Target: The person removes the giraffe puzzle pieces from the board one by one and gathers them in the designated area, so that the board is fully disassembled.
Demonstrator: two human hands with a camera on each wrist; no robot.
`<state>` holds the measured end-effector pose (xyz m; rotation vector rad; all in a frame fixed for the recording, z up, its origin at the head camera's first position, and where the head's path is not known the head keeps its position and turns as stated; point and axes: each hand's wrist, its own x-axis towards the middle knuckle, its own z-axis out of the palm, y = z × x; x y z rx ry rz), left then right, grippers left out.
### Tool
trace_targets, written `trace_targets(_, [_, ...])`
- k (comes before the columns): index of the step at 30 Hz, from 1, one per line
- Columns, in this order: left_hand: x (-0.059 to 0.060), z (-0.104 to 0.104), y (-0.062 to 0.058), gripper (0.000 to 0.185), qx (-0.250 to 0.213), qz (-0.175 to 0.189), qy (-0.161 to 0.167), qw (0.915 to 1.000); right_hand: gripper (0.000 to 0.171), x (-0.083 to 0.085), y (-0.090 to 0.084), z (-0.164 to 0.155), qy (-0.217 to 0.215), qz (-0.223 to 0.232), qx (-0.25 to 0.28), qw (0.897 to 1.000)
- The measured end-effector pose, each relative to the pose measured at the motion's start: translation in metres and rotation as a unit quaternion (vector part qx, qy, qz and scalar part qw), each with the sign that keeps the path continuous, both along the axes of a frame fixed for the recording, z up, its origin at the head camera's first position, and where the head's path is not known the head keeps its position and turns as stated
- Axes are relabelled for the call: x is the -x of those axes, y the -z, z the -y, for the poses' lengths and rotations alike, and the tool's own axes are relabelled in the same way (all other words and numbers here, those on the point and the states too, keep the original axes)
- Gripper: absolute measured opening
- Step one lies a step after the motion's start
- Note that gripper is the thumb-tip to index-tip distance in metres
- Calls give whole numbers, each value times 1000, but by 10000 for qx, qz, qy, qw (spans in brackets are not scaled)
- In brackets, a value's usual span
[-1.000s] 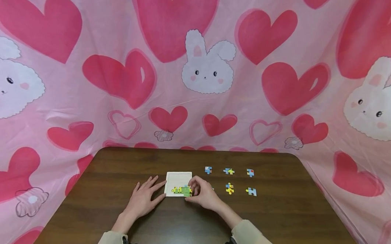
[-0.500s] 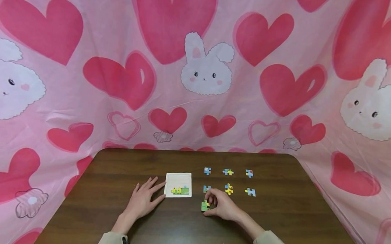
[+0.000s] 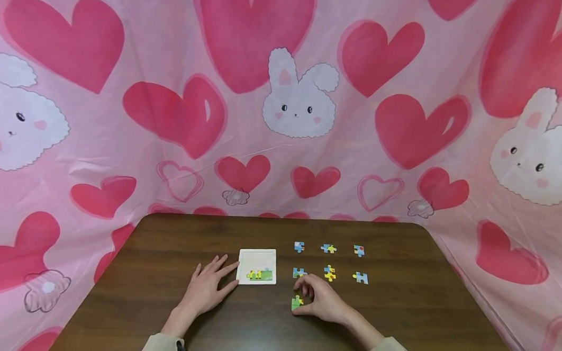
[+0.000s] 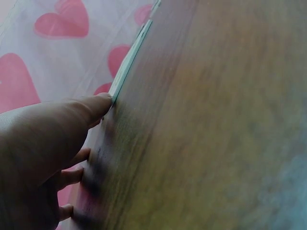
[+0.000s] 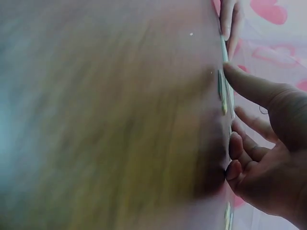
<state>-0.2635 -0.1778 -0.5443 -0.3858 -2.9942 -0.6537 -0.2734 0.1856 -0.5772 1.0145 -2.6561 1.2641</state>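
Observation:
My left hand lies flat on the table with its fingers spread; thumb and index fingertip touch the left edge of a square white puzzle tray. Joined green and yellow puzzle pieces lie along the lower part of that tray. To the right of the tray, my right hand pinches a green and yellow puzzle piece between thumb and fingers, at the tabletop. The right wrist view catches this piece edge-on, low against the table, the thumb at one end of it.
Loose jigsaw pieces stand in two rows right of the tray, among them a blue and white one, a yellow one and a blue one. The brown wooden table meets a pink heart-patterned cloth behind.
My right hand has moved from the tray's lower right corner to the right and nearer, carrying the green puzzle piece out of the tray. The left hand has stayed at the tray's edge.

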Motion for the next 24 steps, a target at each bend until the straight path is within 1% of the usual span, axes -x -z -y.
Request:
trace_targets(2, [0, 0, 0, 58, 0, -16, 6, 10000, 49, 9, 11, 1, 1, -220, 136, 9997])
trace_targets(5, [0, 1, 0, 58, -1, -28, 9, 10000, 47, 6, -11, 14, 81, -12, 279, 9996])
trace_targets(6, [1, 1, 1, 58, 8, -26, 13, 10000, 47, 4, -22, 20, 116, 104, 323, 9994])
trace_targets(7, [1, 1, 1, 58, 13, -20, 11, 10000, 46, 3, -29, 26, 172, 231, 337, 9990])
trace_targets(9, [1, 0, 2, 58, 15, -7, 10, 10000, 45, 3, -44, 41, 285, 508, 234, 9980])
trace_targets(11, [1, 1, 2, 58, 24, -4, 6, 10000, 44, 7, -49, 55, 340, 633, 106, 9974])
trace_targets(15, [0, 1, 1, 58, 3, 20, -3, 10000, 43, 18, -51, 82, 343, 710, -89, 9968])
trace_targets(18, [0, 0, 1, 59, -10, 31, -1, 10000, 42, 24, -49, 96, 290, 660, -149, 9973])
trace_targets(20, [0, 0, 1, 58, -12, 23, -5, 10000, 40, 26, -47, 102, 237, 547, -220, 9980])
trace_targets(21, [0, 0, 1, 58, -9, 17, -2, 10000, 38, 27, -45, 104, 219, 405, -289, 9985])
trace_targets(24, [0, 0, 1, 57, 0, 5, 1, 10000, 33, 29, -42, 108, 210, 247, -316, 9990])
